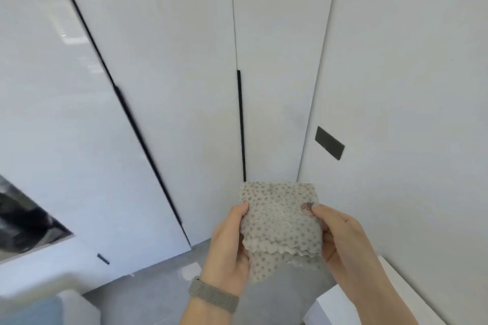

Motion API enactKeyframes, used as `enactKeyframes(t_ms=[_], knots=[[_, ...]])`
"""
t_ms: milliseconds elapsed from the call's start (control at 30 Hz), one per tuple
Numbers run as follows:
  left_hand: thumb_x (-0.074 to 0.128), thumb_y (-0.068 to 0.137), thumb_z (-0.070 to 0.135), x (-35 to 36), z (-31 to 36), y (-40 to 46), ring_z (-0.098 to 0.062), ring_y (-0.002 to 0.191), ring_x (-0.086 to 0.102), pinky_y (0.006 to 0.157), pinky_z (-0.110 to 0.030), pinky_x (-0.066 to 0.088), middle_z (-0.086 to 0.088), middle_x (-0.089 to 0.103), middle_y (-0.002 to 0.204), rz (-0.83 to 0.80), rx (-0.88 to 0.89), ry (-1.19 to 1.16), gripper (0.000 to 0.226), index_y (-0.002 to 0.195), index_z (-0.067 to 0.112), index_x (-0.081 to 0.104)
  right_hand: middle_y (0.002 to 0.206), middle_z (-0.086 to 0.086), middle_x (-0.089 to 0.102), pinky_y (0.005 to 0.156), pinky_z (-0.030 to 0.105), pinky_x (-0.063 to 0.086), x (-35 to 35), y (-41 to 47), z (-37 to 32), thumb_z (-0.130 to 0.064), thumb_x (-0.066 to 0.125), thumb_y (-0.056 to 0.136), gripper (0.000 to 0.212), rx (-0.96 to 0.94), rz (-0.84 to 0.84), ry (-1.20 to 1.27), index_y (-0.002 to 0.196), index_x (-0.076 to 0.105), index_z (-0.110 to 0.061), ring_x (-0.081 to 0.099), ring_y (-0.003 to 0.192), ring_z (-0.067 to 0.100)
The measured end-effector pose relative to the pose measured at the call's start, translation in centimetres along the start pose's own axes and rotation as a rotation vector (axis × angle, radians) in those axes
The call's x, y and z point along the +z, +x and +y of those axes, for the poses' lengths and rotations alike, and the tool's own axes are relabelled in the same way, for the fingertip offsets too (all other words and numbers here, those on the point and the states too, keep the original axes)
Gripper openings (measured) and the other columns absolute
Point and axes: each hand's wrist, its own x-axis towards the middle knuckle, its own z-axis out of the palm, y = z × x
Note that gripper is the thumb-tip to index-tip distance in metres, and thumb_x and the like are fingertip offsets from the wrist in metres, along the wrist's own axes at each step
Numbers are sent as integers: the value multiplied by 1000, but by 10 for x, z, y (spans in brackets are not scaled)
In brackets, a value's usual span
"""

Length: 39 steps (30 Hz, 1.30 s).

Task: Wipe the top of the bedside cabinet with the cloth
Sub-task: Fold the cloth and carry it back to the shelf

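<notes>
A folded grey cloth (281, 221) with a dotted weave and a wavy lower edge is held up in front of me, above the floor. My left hand (228, 250) pinches its left edge, thumb on the front, and a mesh watch band is on that wrist. At the cloth's right edge my right hand (340, 237) pinches it, thumb near a small reddish mark. A white flat surface (351, 295) at the lower right, against the wall, may be the bedside cabinet's top; my right forearm hides part of it.
White wardrobe doors (163, 87) with thin black handle strips fill the view ahead. A dark rectangular plate (329, 142) sits on the right wall. Grey floor (169, 280) lies below. A dark opening (23, 221) shows at the left, something light blue (29, 311) at the bottom left.
</notes>
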Motion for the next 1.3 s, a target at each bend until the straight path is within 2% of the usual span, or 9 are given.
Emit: enactKeyframes(t_ms=[200, 300, 367, 467, 600, 833, 1033, 1167, 1300], knots=[[57, 89, 23, -70, 34, -26, -25, 88, 69, 85, -40, 54, -11, 76, 90, 212, 152, -155, 26, 98, 3, 70, 86, 17, 75, 68, 37, 59, 80, 20, 28, -11, 52, 91, 24, 136, -225, -74, 87, 72, 1, 71, 73, 24], [55, 90, 23, -108, 56, -38, -22, 81, 71, 75, -38, 54, -9, 77, 84, 279, 229, -229, 24, 93, 6, 71, 79, 13, 76, 59, 30, 59, 130, 26, 44, -11, 50, 92, 27, 183, -355, -131, 83, 73, -1, 72, 66, 17], [55, 89, 24, -135, 72, -44, -25, 86, 70, 83, -42, 54, -12, 77, 90, 336, 274, -271, 24, 93, 6, 71, 79, 12, 76, 57, 27, 59, 166, 31, 56, -11, 49, 92, 26, 211, -424, -160, 86, 72, 0, 72, 65, 15], [56, 89, 25, -180, 97, -48, -32, 106, 65, 100, -49, 47, -17, 72, 110, 415, 321, -322, 33, 109, 2, 67, 88, 15, 75, 66, 31, 57, 222, 36, 74, -12, 50, 92, 25, 226, -498, -233, 89, 71, 1, 71, 73, 18], [55, 89, 28, -233, 134, -49, -30, 104, 66, 97, -48, 48, -14, 73, 108, 441, 380, -349, 34, 112, 5, 67, 101, 24, 72, 82, 43, 54, 291, 42, 98, -14, 51, 92, 26, 233, -564, -286, 95, 71, 3, 67, 89, 29], [56, 88, 29, -329, 194, -59, -28, 100, 68, 82, -41, 54, -12, 74, 105, 547, 451, -416, 33, 109, 7, 68, 90, 13, 76, 71, 34, 58, 408, 42, 143, -14, 52, 91, 26, 277, -719, -316, 85, 74, -2, 71, 82, 22], [56, 88, 29, -398, 226, -68, -32, 108, 64, 92, -45, 50, -16, 70, 113, 663, 493, -563, 38, 115, 5, 65, 80, 13, 72, 57, 27, 57, 495, 45, 186, -13, 52, 90, 26, 334, -876, -413, 85, 71, 4, 69, 68, 16], [55, 89, 28, -437, 253, -67, -31, 101, 66, 85, -43, 52, -14, 73, 104, 762, 563, -643, 35, 113, 4, 66, 74, 10, 69, 56, 27, 57, 555, 53, 209, -11, 51, 90, 26, 368, -994, -441, 78, 71, 0, 67, 65, 14], [57, 88, 28, -469, 275, -75, -30, 97, 68, 88, -45, 52, -12, 75, 99, 834, 625, -694, 33, 110, 6, 67, 94, 20, 70, 79, 38, 54, 612, 52, 226, -9, 52, 90, 24, 436, -1071, -461, 94, 70, 4, 66, 86, 25]])
